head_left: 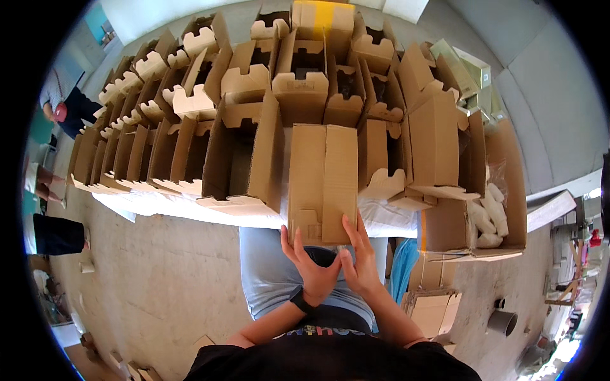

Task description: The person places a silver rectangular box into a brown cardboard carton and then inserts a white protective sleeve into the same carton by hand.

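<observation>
A long closed cardboard box [323, 178] lies in front of me, its near end at the table's front edge. My left hand [314, 270] is at its near left corner, fingers against the cardboard. At the near right corner is my right hand [363, 263], its fingers lying along the box's end and edge. Both thumbs point inward, close together below the near end. Together the two hands grip this end; the undersides of the fingers are partly hidden. Directly left of the box stands a large open-topped cardboard carton [238, 159], with an open notched carton [383, 152] on the right.
Rows of open notched cartons [136, 152] fill the table, with white cloth [171, 206] at its front. A larger box [508, 216] at right holds white wrapped pieces [489, 216]. Flattened cardboard [435, 311] and a dark bucket [502, 322] are on the floor. Another person [63, 101] stands at far left.
</observation>
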### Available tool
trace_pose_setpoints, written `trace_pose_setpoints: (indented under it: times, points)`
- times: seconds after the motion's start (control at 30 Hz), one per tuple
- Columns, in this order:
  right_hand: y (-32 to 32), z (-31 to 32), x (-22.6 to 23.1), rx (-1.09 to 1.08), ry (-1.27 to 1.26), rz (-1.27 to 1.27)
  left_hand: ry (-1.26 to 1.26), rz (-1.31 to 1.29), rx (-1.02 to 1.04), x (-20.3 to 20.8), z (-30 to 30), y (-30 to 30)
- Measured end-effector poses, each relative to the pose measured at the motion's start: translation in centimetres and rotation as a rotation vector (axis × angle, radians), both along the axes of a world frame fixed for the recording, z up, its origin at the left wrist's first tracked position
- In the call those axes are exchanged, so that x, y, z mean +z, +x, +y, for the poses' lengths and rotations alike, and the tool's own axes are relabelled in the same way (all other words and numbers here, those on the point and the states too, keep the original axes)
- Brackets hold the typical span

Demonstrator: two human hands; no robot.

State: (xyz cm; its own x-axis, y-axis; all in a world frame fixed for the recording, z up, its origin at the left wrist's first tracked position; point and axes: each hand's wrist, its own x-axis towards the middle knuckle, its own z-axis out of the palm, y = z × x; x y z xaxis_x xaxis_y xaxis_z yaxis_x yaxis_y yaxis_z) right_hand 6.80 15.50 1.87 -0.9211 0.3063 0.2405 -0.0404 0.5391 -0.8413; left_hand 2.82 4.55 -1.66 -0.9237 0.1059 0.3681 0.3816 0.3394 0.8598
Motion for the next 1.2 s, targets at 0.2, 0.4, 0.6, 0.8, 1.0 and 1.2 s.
trace_pose_setpoints:
  times: [0.2,0.4,0.6,0.8,1.0,1.2]
  points:
    - [-0.3,-0.5,1.4,-0.024,-0.044,-0.183,-0.045,0.171,0.077,-1.5,1.4,-0.9]
    - [-0.8,-1.6,1.0,-0.092,0.351,-0.056,-0.247,0.237,0.081,-1.3,1.3,-1.4]
    - [-0.4,-1.6,1.5,-0.047,0.226,-0.097,-0.269,0.226,0.085,-0.8,1.1,-1.7]
    - [1.0,0.7,1.3,-0.103,-0.151,0.218,-0.129,0.262,0.005,3.3,-2.1,-2.0]
    - [2.9,3.9,-0.8,-0.384,-0.469,0.290,-0.061,0.295,-0.094,7.7,-9.2,0.3]
    - [-0.3,4.6,-6.7,-0.120,-0.391,0.012,-0.069,0.665,-0.006,11.5,-13.2,-2.1]
